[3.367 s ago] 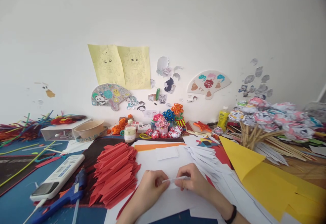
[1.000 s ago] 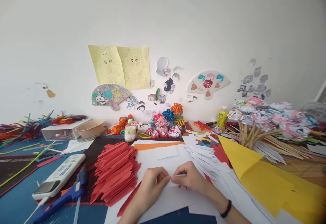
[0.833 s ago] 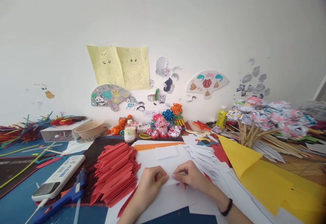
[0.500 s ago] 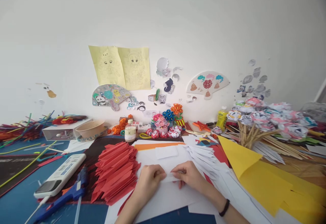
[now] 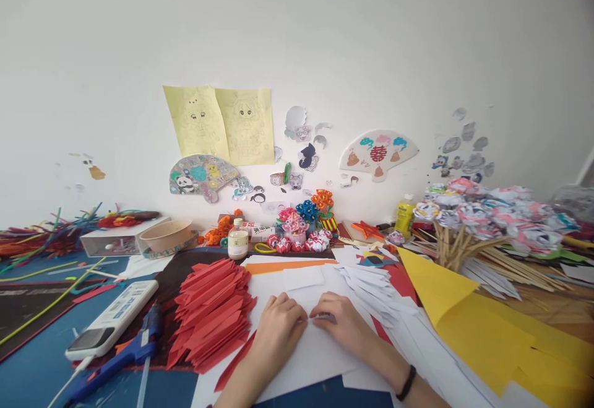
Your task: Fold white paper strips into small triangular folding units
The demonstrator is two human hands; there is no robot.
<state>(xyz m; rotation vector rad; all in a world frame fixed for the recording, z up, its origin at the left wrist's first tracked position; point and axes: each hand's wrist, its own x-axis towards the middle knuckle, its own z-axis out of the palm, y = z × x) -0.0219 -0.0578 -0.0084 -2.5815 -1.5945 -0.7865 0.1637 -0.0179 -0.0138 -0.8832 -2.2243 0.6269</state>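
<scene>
White paper (image 5: 306,368) beneath inward-curled fingers (image 5: 296,313)

A narrow black band (image 5: 406,384) (plain, from where I stand) rings the right wrist (image 5: 394,371), and the left hand (image 5: 281,321), right hand (image 5: 342,323) and forearms (image 5: 250,368) are bare.

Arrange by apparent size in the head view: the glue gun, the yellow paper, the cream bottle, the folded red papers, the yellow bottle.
1. Yellow paper
2. Folded red papers
3. Glue gun
4. Cream bottle and yellow bottle: they look about alike, so unranked.
</scene>
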